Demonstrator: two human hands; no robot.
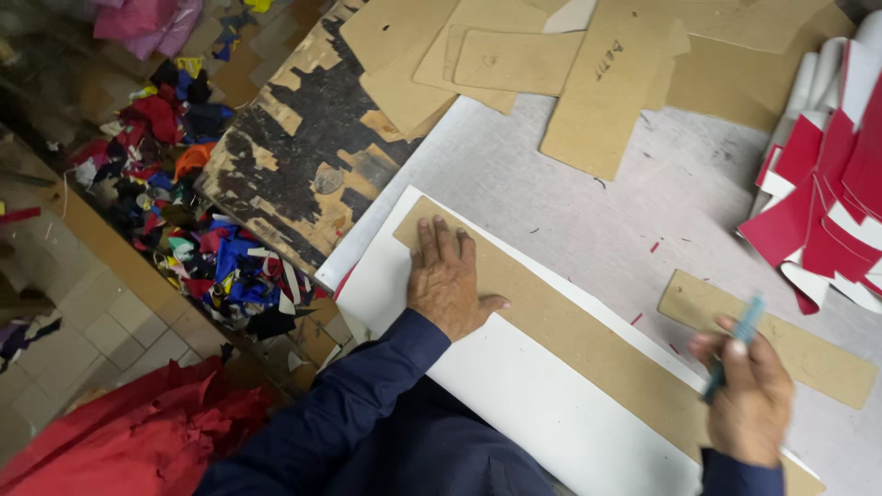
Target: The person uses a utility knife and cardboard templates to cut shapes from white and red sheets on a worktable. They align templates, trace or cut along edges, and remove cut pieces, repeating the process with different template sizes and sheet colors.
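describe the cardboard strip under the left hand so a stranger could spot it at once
On the grey table lies a white sheet. The long brown strip runs diagonally along it, pinned flat by the left hand. It is far longer than the short strip near the right hand.

Between the long cardboard strip (570, 335) and the heap of cardboard templates (551, 64) the grey bench (588, 202) lies open, wide enough for a hand to cross. Red and white cut pieces (827, 202) crowd the right edge, and a shorter cardboard strip (808, 354) lies near them. The white sheet (514, 404) under the long strip is bare along its near side.
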